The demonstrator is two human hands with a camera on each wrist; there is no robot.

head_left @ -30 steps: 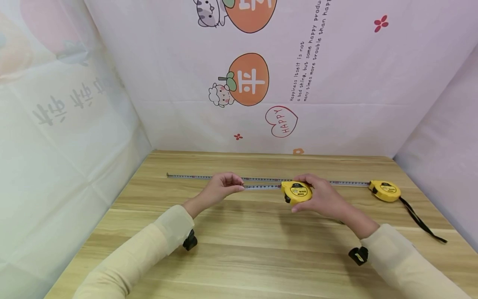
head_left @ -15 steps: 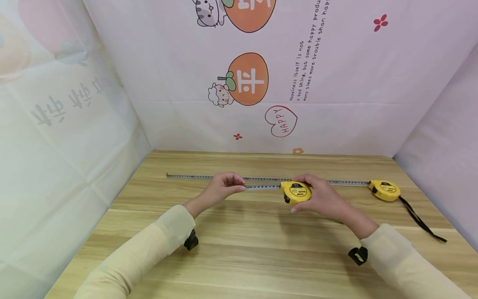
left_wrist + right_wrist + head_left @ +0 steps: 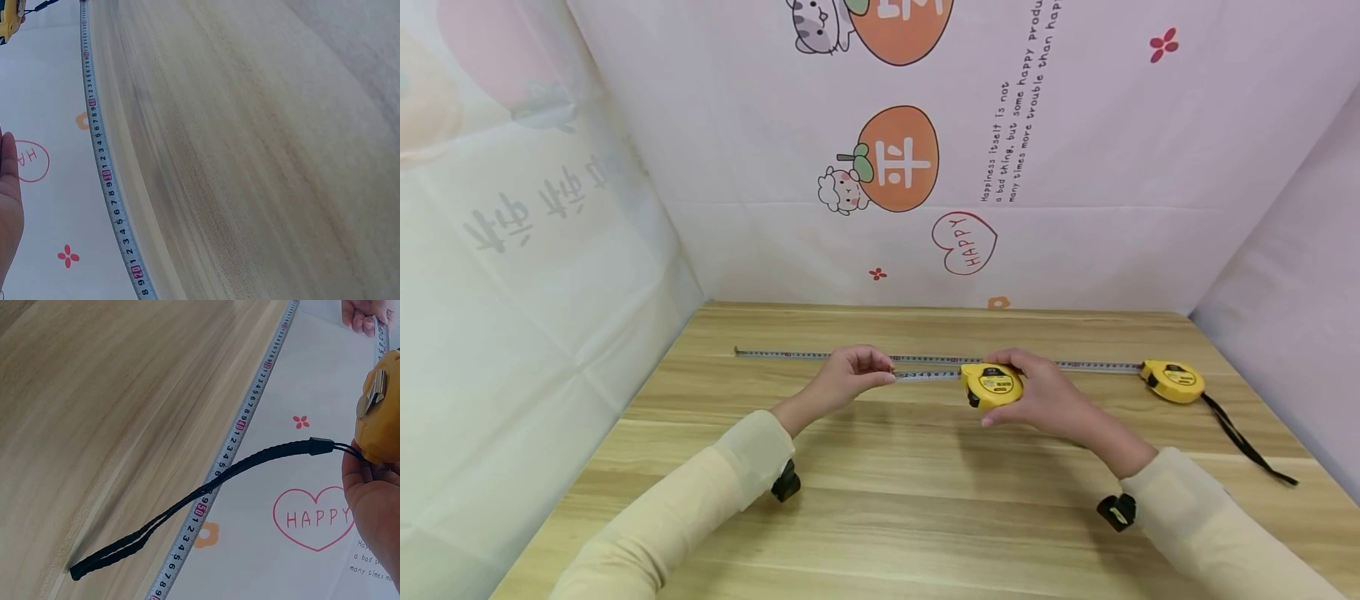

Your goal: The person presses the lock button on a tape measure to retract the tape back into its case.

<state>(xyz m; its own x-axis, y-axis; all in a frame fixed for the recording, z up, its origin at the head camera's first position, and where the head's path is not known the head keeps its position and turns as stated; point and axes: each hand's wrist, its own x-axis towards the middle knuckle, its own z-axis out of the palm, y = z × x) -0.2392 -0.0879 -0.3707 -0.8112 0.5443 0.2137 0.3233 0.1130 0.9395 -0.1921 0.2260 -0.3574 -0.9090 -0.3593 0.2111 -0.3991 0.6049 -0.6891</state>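
My right hand [image 3: 1051,398] grips a yellow tape measure [image 3: 991,386] above the table in the head view. A short length of its blade [image 3: 931,376] runs left to my left hand [image 3: 848,375], where thumb and fingers pinch the end. In the right wrist view, a metal clip [image 3: 377,389] shows on the held case, and a black wrist strap [image 3: 256,459] hangs from it. Behind both hands, a second yellow tape measure [image 3: 1177,382] lies on the table with its long blade [image 3: 805,356] drawn out to the left. The hands overlap part of that blade.
The wooden table [image 3: 880,517] meets a printed cloth wall [image 3: 760,250] at the back, with more cloth at left and right. A black strap [image 3: 1243,442] trails from the lying tape measure toward the right table edge.
My right hand and the tape measure have shifted slightly left. The stretch of blade between the hands is a little shorter. My left hand has edged slightly right; the lying tape measure stays put.
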